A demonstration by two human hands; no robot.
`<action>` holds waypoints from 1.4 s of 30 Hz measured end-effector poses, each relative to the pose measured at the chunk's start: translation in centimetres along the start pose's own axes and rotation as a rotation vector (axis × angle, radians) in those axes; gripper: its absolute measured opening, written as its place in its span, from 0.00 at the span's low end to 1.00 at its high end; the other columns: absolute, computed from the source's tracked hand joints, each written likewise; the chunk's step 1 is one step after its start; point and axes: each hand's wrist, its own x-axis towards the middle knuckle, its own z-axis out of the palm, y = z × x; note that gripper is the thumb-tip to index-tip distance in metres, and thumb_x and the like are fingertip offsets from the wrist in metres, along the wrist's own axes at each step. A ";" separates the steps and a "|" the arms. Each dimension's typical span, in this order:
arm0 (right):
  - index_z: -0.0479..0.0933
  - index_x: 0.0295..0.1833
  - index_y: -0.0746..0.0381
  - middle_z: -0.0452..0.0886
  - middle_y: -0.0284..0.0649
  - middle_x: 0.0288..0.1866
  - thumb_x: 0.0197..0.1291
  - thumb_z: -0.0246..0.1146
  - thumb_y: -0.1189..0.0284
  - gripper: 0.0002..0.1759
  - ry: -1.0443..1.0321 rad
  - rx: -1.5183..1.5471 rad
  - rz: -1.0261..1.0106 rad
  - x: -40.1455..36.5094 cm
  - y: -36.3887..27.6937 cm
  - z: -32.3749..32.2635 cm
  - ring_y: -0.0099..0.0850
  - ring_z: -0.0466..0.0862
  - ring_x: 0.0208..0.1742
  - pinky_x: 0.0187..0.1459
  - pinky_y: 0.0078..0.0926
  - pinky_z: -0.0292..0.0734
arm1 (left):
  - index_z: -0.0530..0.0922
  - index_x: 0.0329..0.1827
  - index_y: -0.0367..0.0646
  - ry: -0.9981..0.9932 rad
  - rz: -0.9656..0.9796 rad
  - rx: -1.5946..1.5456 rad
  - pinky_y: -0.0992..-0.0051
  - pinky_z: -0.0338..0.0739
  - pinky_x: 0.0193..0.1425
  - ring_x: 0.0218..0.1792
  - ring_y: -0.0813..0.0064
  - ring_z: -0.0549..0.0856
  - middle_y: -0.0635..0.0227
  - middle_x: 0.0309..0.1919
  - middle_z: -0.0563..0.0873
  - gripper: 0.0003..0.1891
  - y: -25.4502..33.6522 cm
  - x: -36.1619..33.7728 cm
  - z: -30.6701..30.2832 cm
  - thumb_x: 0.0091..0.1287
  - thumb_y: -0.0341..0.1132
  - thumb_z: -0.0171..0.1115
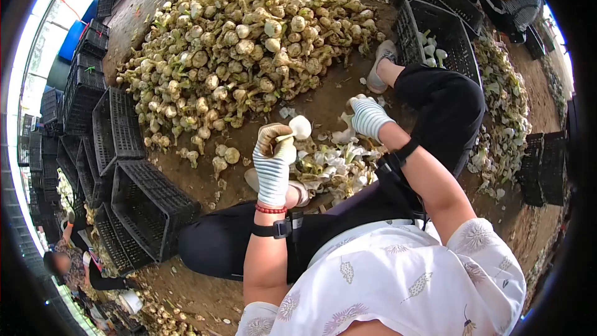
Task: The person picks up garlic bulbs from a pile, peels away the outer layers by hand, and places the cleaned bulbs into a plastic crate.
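My left hand (273, 152), in a striped glove with a brown palm, is closed around the stem of a garlic bulb (300, 127). The bulb is white and smooth, and its head points up and to the right. To the right, my right hand (369, 117) wears a matching glove with its fingers curled. A pale strip of garlic skin (344, 129) hangs at its fingertips. Below both hands, a heap of loose peelings (336, 171) lies on the ground between my legs. In front spreads a large pile of unpeeled garlic (249, 43) with stems.
A black crate (438, 22) holding several white bulbs stands beyond my right knee. Empty black crates (149, 202) are stacked to the left. More peelings (500, 106) cover the ground at right. Other people sit at the upper right (519, 0) and lower left (68, 261).
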 end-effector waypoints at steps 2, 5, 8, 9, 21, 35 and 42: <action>0.78 0.57 0.67 0.85 0.44 0.40 0.68 0.62 0.72 0.16 0.127 0.056 -0.184 -1.1 -2.1 -1.7 0.34 0.84 0.40 0.43 0.34 0.80 | 0.81 0.38 0.42 -0.020 0.226 0.159 0.78 0.76 0.48 0.42 0.77 0.81 0.70 0.40 0.82 0.06 -0.2 0.4 -0.2 0.64 0.19 0.63; 0.77 0.61 0.68 0.87 0.47 0.42 0.68 0.63 0.72 0.18 -0.036 0.753 -0.202 -5.7 -9.3 -8.6 0.31 0.85 0.42 0.46 0.29 0.81 | 0.81 0.38 0.42 -0.058 0.464 0.359 0.76 0.76 0.48 0.43 0.75 0.82 0.70 0.41 0.83 0.08 0.2 -0.1 0.2 0.62 0.18 0.61; 0.80 0.53 0.67 0.86 0.49 0.39 0.67 0.65 0.68 0.15 0.047 0.603 -0.272 -5.3 -10.6 -7.8 0.36 0.86 0.38 0.41 0.31 0.81 | 0.82 0.38 0.42 -0.032 0.586 0.437 0.76 0.77 0.51 0.44 0.76 0.81 0.69 0.40 0.83 0.07 0.7 -0.3 0.7 0.64 0.20 0.60; 0.82 0.52 0.65 0.86 0.54 0.39 0.65 0.65 0.66 0.16 0.045 0.615 -0.275 -5.0 -10.7 -7.4 0.45 0.87 0.39 0.43 0.35 0.80 | 0.82 0.38 0.42 -0.028 0.586 0.437 0.76 0.77 0.51 0.44 0.76 0.81 0.69 0.40 0.83 0.07 0.3 -0.2 0.5 0.64 0.20 0.60; 0.64 0.76 0.57 0.77 0.38 0.66 0.70 0.64 0.53 0.35 -0.398 1.577 -0.041 -2.1 -8.9 0.8 0.30 0.77 0.63 0.61 0.35 0.77 | 0.83 0.40 0.44 0.203 -0.234 -0.285 0.77 0.76 0.50 0.40 0.79 0.80 0.72 0.37 0.83 0.04 -2.4 1.9 1.7 0.67 0.30 0.61; 0.44 0.81 0.66 0.62 0.62 0.74 0.73 0.57 0.57 0.44 -0.051 2.232 -0.025 23.1 -5.3 -20.0 0.44 0.78 0.64 0.63 0.42 0.81 | 0.67 0.73 0.39 0.155 -0.193 -0.268 0.68 0.57 0.79 0.73 0.68 0.69 0.61 0.70 0.73 0.27 -3.8 2.8 2.0 0.75 0.41 0.59; 0.83 0.52 0.60 0.86 0.48 0.49 0.53 0.71 0.70 0.19 0.015 -0.028 -0.031 27.9 9.9 -2.5 0.44 0.86 0.50 0.52 0.36 0.82 | 0.69 0.71 0.36 0.208 -0.295 -0.223 0.68 0.60 0.77 0.69 0.69 0.72 0.60 0.67 0.75 0.26 -5.2 3.8 2.4 0.75 0.41 0.58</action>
